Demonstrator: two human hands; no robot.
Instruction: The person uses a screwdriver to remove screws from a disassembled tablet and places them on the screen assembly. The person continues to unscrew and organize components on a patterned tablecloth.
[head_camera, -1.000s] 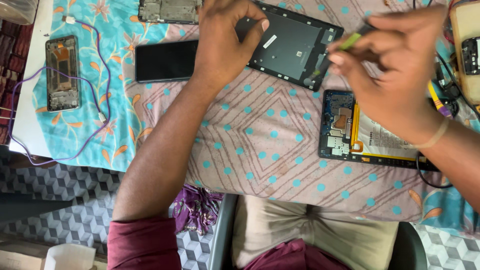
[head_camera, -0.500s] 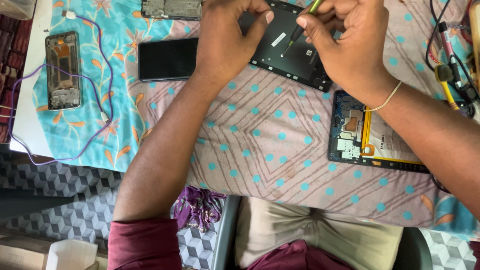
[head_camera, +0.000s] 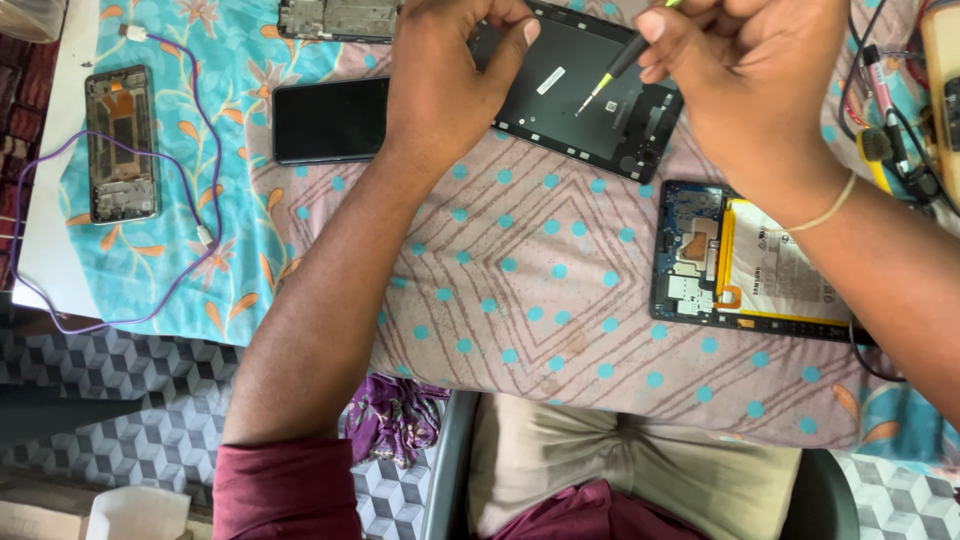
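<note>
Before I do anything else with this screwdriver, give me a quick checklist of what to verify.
1. Left hand steadying the black back cover: ok, it rests on the cover's left end.
2. Right hand gripping the screwdriver: ok.
3. Tip touching the cover: cannot tell; it sits over the panel's middle.
4. Cover lying flat on the dotted cloth: ok.
5. Opened tablet body apart from the cover: ok.
6. Purple cable away from both hands: ok.
</note>
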